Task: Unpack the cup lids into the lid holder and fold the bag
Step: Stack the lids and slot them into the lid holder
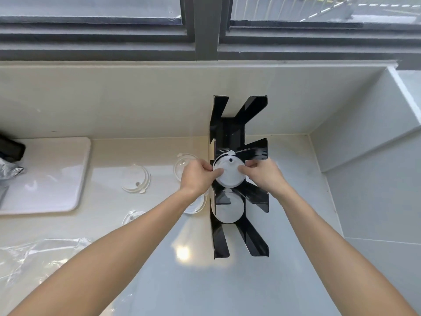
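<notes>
1. Under the dark window frame (206,28), I see the glossy pale table (227,281), smooth enough to mirror a lamp, running back to a cream tiled wall (114,99).
2. At the left lies a flat white tray (52,174) with rounded corners, a crumpled foil pouch (9,171) at its edge.
3. Near the bottom left, the clear plastic bag (34,258) lies wrinkled and flattened on the table.
4. Standing on the table at centre is the lid holder (237,133), shiny black acrylic with slanted fins that split it into compartments.
5. My left hand (198,176) and right hand (264,176) meet over the middle compartment, fingers (217,171) of both pinching opposite rims of a round translucent white stack of lids (229,175) with a small dark hole near its top.
6. A second stack of lids (227,208), frosted and cylindrical, sits in the nearer compartment just below.
7. Loose clear lids lie flat on the table left of the holder: one lid (136,181) well apart, another lid (183,165) partly hidden behind my left hand, a small lid (132,216) nearer me, and one more lid (193,207) under my left wrist.
</notes>
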